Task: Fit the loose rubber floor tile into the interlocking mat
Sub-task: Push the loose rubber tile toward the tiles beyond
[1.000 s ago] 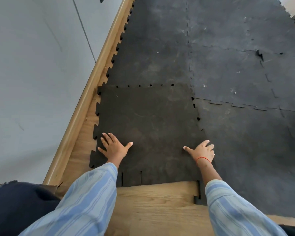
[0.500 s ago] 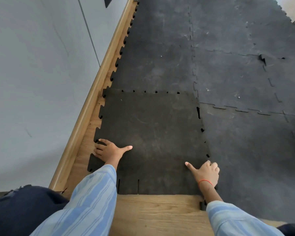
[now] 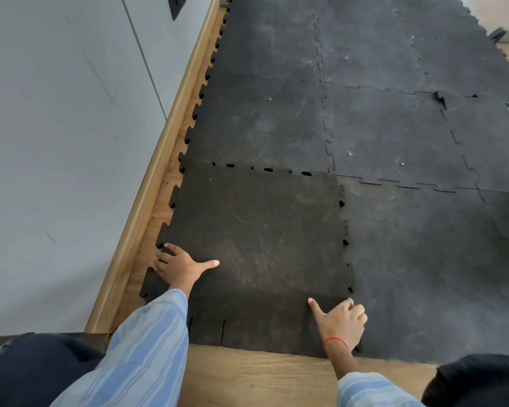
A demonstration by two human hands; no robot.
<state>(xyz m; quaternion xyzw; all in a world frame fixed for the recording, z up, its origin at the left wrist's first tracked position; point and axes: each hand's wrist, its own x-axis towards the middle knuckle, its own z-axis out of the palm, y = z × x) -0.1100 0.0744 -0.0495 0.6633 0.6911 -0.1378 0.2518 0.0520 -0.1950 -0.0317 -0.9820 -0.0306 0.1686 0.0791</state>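
The loose rubber floor tile (image 3: 256,248) is dark brown-black and lies flat in the near left corner of the grey interlocking mat (image 3: 394,136). Small gaps show along its far seam and along its right seam. My left hand (image 3: 180,265) rests on the tile's near left edge, fingers curled over the toothed border, thumb stretched right. My right hand (image 3: 342,321) presses at the tile's near right corner on the seam, fingers bent, thumb pointing up-left. A red thread circles that wrist.
A grey wall (image 3: 59,148) with a wooden skirting board (image 3: 156,183) runs along the left. Bare wooden floor (image 3: 253,377) lies at the tile's near edge. One mat tab (image 3: 439,96) sticks up at a far right seam. My dark trouser knees fill both lower corners.
Both hands slid back toward me along the tile. The left moved to the toothed left edge and curled over it; the right moved down the right seam to the near corner.
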